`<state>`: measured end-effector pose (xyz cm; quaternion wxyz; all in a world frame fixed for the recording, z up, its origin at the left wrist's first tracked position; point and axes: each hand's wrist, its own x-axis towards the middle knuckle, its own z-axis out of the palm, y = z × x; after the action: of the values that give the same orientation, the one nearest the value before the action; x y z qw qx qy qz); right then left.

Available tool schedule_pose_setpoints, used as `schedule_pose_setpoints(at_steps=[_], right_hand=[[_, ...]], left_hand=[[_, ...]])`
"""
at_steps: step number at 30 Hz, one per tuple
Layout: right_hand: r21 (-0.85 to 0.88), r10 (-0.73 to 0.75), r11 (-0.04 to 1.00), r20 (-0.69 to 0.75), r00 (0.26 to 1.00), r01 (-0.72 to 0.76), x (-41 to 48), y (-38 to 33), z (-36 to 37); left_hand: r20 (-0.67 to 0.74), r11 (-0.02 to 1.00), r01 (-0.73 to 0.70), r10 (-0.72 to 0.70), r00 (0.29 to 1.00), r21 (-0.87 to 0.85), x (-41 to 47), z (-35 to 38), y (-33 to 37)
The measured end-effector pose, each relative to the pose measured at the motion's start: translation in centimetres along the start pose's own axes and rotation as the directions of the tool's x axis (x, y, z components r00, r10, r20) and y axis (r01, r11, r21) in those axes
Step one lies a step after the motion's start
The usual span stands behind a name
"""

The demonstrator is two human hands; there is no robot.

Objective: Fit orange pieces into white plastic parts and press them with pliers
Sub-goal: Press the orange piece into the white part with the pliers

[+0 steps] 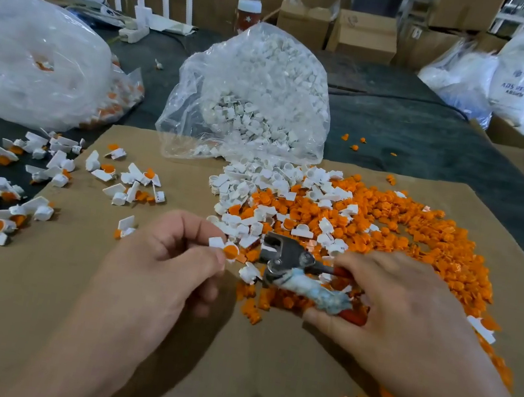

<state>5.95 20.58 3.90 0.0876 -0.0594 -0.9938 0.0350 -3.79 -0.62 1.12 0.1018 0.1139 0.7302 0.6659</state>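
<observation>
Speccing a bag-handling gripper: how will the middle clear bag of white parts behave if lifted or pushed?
Probably floppy: the clear bag is thin, crumpled film slumped over its load. Likely heavy for a pinch, being packed with white parts. Its mouth looks open toward the cardboard, with parts spilled there, so lifting may dump more.

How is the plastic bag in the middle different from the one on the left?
The middle bag holds only white parts; the left bag shows orange among its white. The middle bag's mouth rests on the cardboard, spilling parts; the left bag lies on the dark table. Both are clear plastic and bulging full.
</observation>
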Motion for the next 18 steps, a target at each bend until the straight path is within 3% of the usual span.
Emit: schedule_pose_setpoints(at_steps=[6,10,12,14,18], right_hand=[[-0.094,0.052,0.995,0.084,0.995,-0.044,0.7,0.6,0.9],[0.014,-0.036,0.999,-0.105,0.994,0.038,0.4,0.0,0.5],[0.121,-0.132,0.980,-0.200,0.971,0.158,0.0,-1.2,0.3],[0.148,-0.239,0.951,-0.206,0.949,0.272,-0.1,-2.5,0.3],[0.131,-0.281,0.944,-0.170,0.945,0.304,-0.1,-3.1,0.5]], left_hand=[[0.102,0.986,0.163,-0.167,0.981,0.043,-0.5,1.1,-0.2],[0.121,0.982,0.177,-0.183,0.976,0.060,-0.8,1.5,0.1],[0.141,0.987,0.134,-0.146,0.979,0.090,-1.3,1.9,0.3],[0.160,0.990,0.023,-0.046,0.986,0.142,-1.7,2.2,0.6],[0.190,0.984,-0.091,0.061,0.980,0.156,-2.3,2.1,1.1]])
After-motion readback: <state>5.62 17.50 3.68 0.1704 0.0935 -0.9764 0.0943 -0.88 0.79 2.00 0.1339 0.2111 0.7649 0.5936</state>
